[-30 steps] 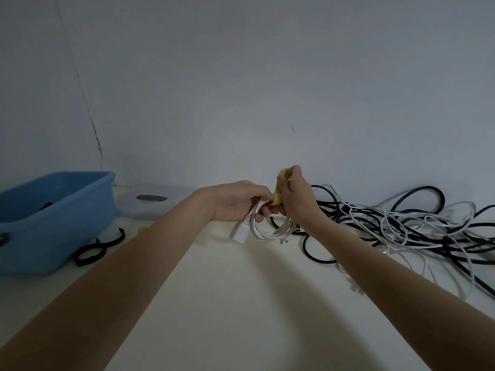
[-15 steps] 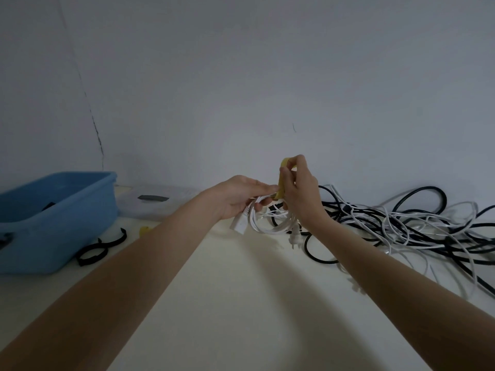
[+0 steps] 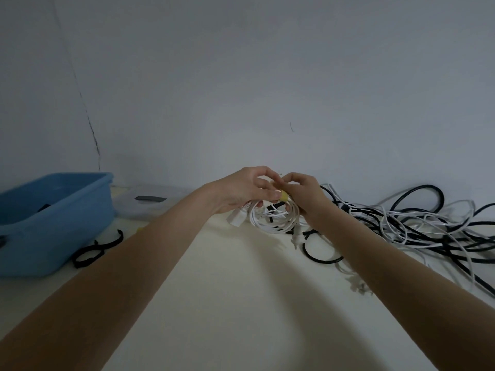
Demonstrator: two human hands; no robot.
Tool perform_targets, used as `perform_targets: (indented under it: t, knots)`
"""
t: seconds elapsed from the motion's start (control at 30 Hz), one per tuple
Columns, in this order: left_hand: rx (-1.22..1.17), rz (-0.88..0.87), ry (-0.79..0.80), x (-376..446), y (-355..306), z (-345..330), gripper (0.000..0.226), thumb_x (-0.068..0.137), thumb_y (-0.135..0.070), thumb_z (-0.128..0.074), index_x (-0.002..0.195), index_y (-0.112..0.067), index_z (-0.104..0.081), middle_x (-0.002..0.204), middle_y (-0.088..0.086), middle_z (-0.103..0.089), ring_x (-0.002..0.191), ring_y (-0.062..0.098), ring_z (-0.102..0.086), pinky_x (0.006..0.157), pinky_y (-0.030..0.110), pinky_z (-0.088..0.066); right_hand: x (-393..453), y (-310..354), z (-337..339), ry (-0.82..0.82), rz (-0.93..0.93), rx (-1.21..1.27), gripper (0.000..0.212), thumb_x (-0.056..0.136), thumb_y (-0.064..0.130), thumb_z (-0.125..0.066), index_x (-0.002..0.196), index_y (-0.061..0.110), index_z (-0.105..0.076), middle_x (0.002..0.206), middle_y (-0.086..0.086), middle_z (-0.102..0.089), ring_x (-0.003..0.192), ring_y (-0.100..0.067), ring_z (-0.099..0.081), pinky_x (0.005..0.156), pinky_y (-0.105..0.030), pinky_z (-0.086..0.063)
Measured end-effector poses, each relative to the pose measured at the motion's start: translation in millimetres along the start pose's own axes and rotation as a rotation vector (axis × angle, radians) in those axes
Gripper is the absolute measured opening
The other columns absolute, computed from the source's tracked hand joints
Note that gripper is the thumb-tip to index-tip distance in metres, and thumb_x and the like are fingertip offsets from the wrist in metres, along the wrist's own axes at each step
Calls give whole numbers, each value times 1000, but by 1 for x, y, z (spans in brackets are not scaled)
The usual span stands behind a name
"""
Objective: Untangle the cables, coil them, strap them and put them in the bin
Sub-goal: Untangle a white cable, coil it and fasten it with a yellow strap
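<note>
Head view: L hand (image 3: 241, 191) & R hand (image 3: 305, 195) meet above the table (image 3: 227, 303), both w/ fingers curled, pinching a yellow strap (image 3: 284, 196) at the top of a white cable coil (image 3: 273, 219). Coil hangs from the hands just above the tabletop, white plug (image 3: 237, 218) at its left. Tangled pile of black & white cables (image 3: 417, 226) lies to the right by the wall. Blue bin (image 3: 51, 218) far left; black straps (image 3: 96, 249) just beside it.
</note>
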State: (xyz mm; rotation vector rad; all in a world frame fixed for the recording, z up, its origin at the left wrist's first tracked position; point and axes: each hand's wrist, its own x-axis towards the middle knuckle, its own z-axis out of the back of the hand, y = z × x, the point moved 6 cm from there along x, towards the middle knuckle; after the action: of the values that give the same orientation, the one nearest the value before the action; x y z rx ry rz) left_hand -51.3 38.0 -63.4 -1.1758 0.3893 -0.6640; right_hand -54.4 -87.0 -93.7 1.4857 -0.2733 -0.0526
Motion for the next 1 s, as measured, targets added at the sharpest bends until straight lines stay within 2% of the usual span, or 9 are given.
perform_targets:
  t: [0.13, 0.27, 0.37, 0.47, 0.57, 0.67, 0.73, 0.9, 1.0]
  knots:
    - [19, -15, 15, 0, 2, -2, 16, 88, -2, -61, 100, -11, -64, 93, 4, -67, 81, 9, -61, 69, 18, -44, 2, 0, 3, 26, -68, -49, 21, 86, -5, -56, 70, 9, -55, 58, -10, -53, 31, -9, -44, 41, -23, -34]
    - [-66, -2, 32, 1, 3, -4, 18, 87, 2, -60, 100, -9, -65, 92, 2, -70, 82, 7, -67, 81, 20, -51, 4, -4, 4, 53, -127, 42, 18, 86, -10, -54, 73, 2, -59, 54, -8, -57, 38, -12, -53, 41, -20, -46]
    - [-19, -28, -50, 3, 1, 1, 16, 88, 1, -60, 99, -8, -66, 87, 0, -69, 74, 3, -65, 72, 15, -51, 4, -6, 5, 106, -157, 109, 17, 88, -7, -49, 76, -6, -61, 62, -12, -56, 45, -14, -52, 45, -21, -47]
    - [-38, -64, -174, 3, 0, 11, 14, 87, 1, -61, 93, -10, -67, 79, -4, -68, 65, -1, -61, 63, 12, -45, 2, -7, -4, 273, -166, 210, 23, 95, 12, -47, 98, -6, -60, 86, -22, -61, 70, -22, -56, 70, -31, -46]
    - [-68, -71, -248, 5, 4, 16, 15, 87, 3, -60, 93, -9, -66, 87, 6, -67, 81, 15, -62, 82, 24, -48, -1, -5, -8, 370, -162, 212, 41, 95, 31, -49, 117, -3, -57, 104, -21, -57, 91, -28, -51, 88, -37, -39]
    - [-60, -71, -285, 7, 4, 15, 16, 87, 3, -61, 101, -2, -66, 85, 7, -66, 74, 11, -63, 77, 20, -50, -3, 0, -10, 409, -82, 127, 12, 90, 2, -52, 93, -4, -62, 82, -14, -56, 76, -22, -51, 73, -29, -40]
    - [-53, -69, -294, 7, 2, 13, 15, 87, 4, -60, 99, -4, -66, 82, 4, -66, 68, 6, -63, 69, 13, -52, -1, 0, -8, 361, -41, 77, 13, 85, -11, -50, 88, -6, -61, 81, -14, -50, 74, -24, -46, 69, -30, -35]
    - [-47, -59, -316, 7, 2, 13, 15, 88, 2, -59, 98, -6, -67, 81, 5, -65, 70, 9, -59, 67, 14, -48, -2, 9, -7, 179, 133, -302, 19, 79, -5, -65, 96, -11, -63, 75, -12, -55, 66, -20, -51, 61, -27, -42]
    - [-54, -67, -395, 5, 3, 14, 16, 88, -1, -61, 102, -4, -68, 75, 3, -63, 54, 0, -55, 55, 11, -43, -4, 21, -12, 87, 291, -620, 20, 75, 6, -72, 88, -4, -60, 73, -6, -55, 69, -19, -50, 61, -24, -38]
